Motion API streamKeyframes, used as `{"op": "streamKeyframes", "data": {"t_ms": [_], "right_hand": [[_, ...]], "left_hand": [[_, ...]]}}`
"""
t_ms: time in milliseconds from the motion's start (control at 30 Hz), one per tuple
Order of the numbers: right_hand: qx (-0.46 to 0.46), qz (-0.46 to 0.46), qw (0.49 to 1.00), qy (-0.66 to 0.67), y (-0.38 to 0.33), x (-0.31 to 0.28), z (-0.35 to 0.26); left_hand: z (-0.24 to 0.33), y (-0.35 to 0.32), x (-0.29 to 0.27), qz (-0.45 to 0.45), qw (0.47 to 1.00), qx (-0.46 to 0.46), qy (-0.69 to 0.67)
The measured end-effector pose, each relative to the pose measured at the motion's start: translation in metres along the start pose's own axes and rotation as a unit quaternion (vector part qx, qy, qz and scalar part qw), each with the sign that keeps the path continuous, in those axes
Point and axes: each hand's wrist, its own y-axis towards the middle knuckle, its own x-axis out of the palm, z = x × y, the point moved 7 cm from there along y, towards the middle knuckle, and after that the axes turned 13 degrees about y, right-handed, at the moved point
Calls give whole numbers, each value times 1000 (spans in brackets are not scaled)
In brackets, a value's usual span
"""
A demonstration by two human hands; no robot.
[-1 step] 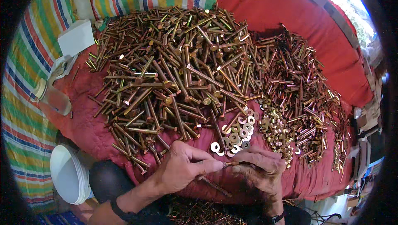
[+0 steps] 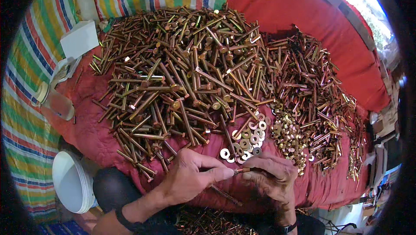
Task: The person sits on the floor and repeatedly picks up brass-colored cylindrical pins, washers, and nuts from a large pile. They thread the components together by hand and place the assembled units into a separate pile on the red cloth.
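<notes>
My left hand point(image 2: 190, 176) is closed, thumb and forefinger pinching one end of a small metal fastener point(image 2: 239, 171). My right hand point(image 2: 275, 176) grips the other end, its fingertips meeting the left ones above the red cloth. Most of the fastener is hidden by the fingers, so its exact kind does not show. A long bolt point(image 2: 227, 196) sticks out below my left hand; whether that hand holds it I cannot tell. Just beyond the fingertips lie flat washers point(image 2: 251, 142), with a heap of brass-coloured nuts point(image 2: 288, 142) to their right.
A large pile of long hex bolts point(image 2: 186, 79) covers the red cloth point(image 2: 329, 191). Shorter metal pieces point(image 2: 312, 83) are heaped at the right. On the left stand a white bucket point(image 2: 69, 183), a clear jar point(image 2: 60, 105) and a white box point(image 2: 80, 40). More fasteners point(image 2: 208, 222) lie below my hands.
</notes>
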Motion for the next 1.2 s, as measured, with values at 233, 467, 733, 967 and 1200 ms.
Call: {"op": "streamKeyframes", "data": {"t_ms": [233,467,733,967,1200], "right_hand": [[-26,2,1000,-6,0,-2,2],[12,2,1000,-26,-2,-2,6],[218,118,967,65,-13,-2,23],[54,78,995,25,-2,-19,11],[-54,37,998,-3,3,-8,0]], "left_hand": [[16,-3,-2,26,993,101,54],[28,-6,-4,79,971,198,111],[34,-8,-3,104,955,232,156],[13,-3,-3,40,996,76,8],[10,-2,-2,16,999,45,-6]]}}
